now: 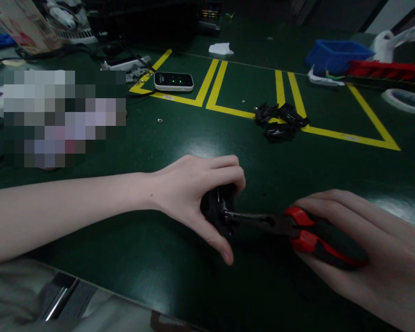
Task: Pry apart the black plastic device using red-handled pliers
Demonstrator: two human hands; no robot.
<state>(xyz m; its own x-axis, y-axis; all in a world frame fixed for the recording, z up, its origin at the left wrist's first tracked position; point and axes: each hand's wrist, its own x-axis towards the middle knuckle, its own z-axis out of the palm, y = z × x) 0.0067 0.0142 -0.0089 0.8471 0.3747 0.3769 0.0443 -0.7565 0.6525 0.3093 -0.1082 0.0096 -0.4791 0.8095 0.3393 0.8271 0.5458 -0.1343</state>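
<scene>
My left hand (200,184) is curled around a dark, shiny black object (216,205), its thumb stretched along the near side. What that object is, I cannot make out; the fingers cover part of it. My right hand (366,244) is closed on the handles of red-and-black long-nose pliers (300,228). The jaws point left, and their tips touch the black object between my left thumb and fingers. Beyond my hands, several crumpled black pieces (280,131) lie across the yellow tape lines.
A white device with green lights (173,81) sits at the back left, near metal parts (134,69). A small metal ring (159,121) lies on the green table (180,133). At the right are a blue bin (337,55), a red strip (390,71) and a tape roll (406,100).
</scene>
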